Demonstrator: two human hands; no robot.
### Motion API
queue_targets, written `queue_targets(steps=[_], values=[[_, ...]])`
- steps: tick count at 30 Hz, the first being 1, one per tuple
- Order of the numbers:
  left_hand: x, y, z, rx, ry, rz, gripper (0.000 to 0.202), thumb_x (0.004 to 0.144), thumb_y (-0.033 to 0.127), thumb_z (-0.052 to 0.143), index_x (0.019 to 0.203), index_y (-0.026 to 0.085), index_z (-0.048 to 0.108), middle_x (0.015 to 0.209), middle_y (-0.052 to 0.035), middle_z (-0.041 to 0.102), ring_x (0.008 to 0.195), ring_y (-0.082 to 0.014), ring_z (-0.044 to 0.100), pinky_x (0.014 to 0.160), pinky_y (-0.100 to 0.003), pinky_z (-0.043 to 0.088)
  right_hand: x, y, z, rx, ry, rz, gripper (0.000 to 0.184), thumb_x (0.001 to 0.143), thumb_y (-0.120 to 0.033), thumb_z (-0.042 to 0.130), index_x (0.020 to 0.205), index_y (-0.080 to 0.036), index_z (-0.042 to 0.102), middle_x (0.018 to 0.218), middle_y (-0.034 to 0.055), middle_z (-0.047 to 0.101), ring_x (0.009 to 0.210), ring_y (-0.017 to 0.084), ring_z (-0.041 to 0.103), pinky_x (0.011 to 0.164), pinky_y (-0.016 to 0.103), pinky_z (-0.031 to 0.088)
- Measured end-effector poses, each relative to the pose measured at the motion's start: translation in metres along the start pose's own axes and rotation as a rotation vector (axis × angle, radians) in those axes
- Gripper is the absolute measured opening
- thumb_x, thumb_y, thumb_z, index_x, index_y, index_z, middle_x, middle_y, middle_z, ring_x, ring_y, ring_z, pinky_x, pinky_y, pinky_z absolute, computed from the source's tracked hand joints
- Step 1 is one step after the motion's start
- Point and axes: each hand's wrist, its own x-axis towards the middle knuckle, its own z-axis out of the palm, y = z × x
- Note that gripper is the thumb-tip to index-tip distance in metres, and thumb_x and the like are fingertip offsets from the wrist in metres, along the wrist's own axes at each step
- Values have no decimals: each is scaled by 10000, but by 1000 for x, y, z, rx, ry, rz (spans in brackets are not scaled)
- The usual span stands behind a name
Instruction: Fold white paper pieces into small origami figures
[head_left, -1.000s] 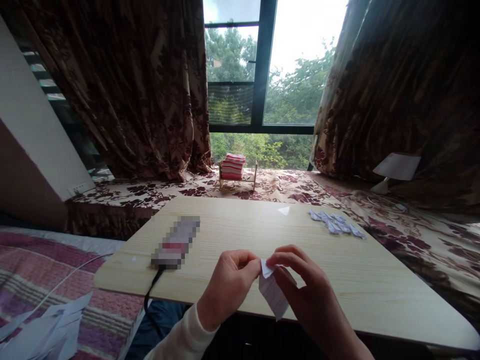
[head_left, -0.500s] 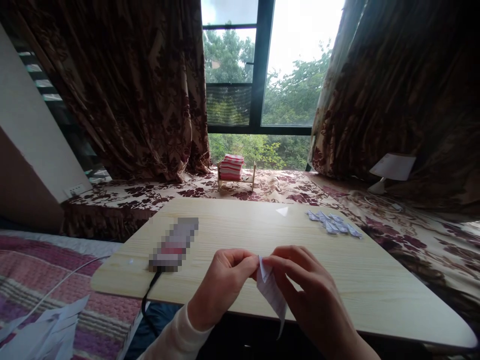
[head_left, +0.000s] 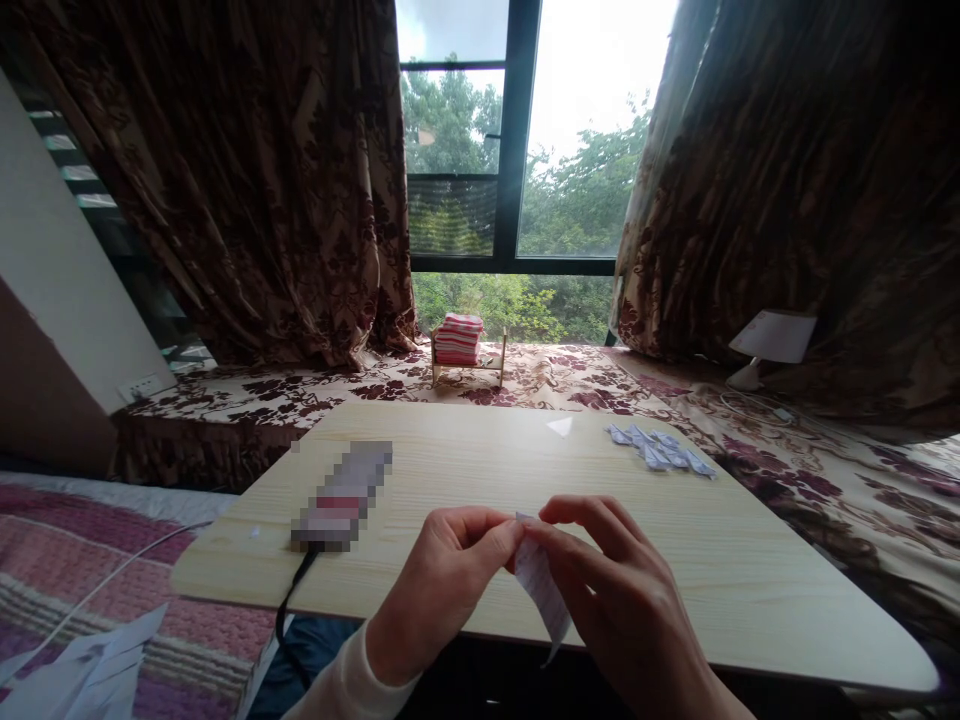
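Note:
Over the near edge of the wooden table (head_left: 420,450), a strip of white paper (head_left: 541,590) hangs from my fingertips, its lower end curling. My left hand (head_left: 450,575) pinches the strip's top end between thumb and forefinger. From the other side, my right hand (head_left: 622,580) grips the same end, thumb and forefinger closed on it and the other fingers bent. The fold at the top is mostly covered by my fingers. Several small folded white papers (head_left: 660,450) lie in a cluster at the table's far right.
A blurred-out device (head_left: 341,500) with a black cable lies on the table's left. A small white triangle (head_left: 559,427) is near the far edge. Paper strips (head_left: 90,665) rest on the striped bed cover (head_left: 202,640). Beyond stand a lamp (head_left: 774,337) and a rack of folded cloths (head_left: 459,340).
My fingers have closed over the folded top of the paper, which showed as a small triangle before. The view has shifted slightly.

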Motion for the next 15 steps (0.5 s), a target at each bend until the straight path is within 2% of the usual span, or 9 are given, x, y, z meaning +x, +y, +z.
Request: queue_targets(steps=[3,7,9,11,15], values=[[-2,0,0,13,8,-4,210,799,291,608,762,133,741,678,-21,677,683,-133,551,639,-220,420,-3,3,3,55,31,66,373,850,-54,517,1115,-283,644,983,71,617,901,196,572,692,314,510],[-3,-1,0,45,90,-21,234,777,305,616,824,125,758,684,-40,695,690,-160,581,627,-236,429,-6,11,1,209,73,281,276,865,-178,570,1123,-259,622,1027,58,642,898,182,612,773,310,519],[-3,-2,1,69,113,-6,239,778,299,601,828,126,759,686,-44,696,680,-167,586,609,-239,429,-5,14,-2,333,35,406,208,879,-261,564,1065,-238,653,1030,61,657,874,181,633,753,293,527],[-4,-2,2,121,125,38,233,787,287,584,818,135,758,687,-38,691,673,-165,586,606,-239,432,-2,13,-6,437,-28,511,215,890,-344,544,984,-215,688,997,66,672,874,190,641,723,276,526],[-5,1,6,269,159,151,195,799,242,576,812,164,755,718,-22,690,720,-167,606,674,-238,451,7,8,-9,534,-147,584,305,900,-413,507,841,-190,708,836,42,666,781,169,618,652,245,487]])
